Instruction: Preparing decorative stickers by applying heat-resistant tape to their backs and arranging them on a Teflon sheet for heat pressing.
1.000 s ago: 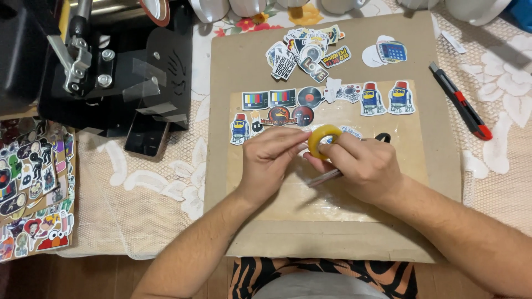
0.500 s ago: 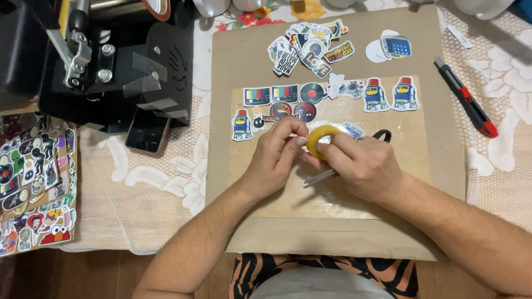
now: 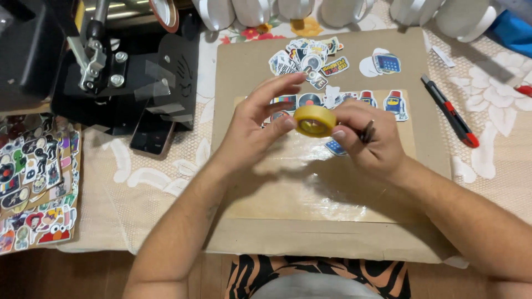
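A small roll of yellow tape (image 3: 314, 120) sits up in the air between both hands, above the middle of a brown cardboard sheet (image 3: 233, 72). The right hand (image 3: 368, 141) is closed on the roll's right side and also seems to hold a thin dark tool (image 3: 367, 132) tucked against the palm. The left hand (image 3: 260, 119) touches the roll's left edge with its thumb, and its other fingers are spread open above, so it is picking at the tape more than gripping it. A moment ago the roll was held low, close to the cardboard, with both hands curled tight around it; now it is lifted higher and the left fingers have opened out, which looks like feeling for the loose end of the tape. Under the hands lies a shiny clear sheet (image 3: 310, 182) on the cardboard. Just past the roll is a row of small colourful stickers (image 3: 394, 104), with a pile of more stickers (image 3: 303, 58) further up. A red and black cutter knife (image 3: 449, 111) lies to the right. To the left stand a black press machine (image 3: 127, 72), a dark phone (image 3: 152, 133) and a big sticker sheet (image 3: 33, 182).
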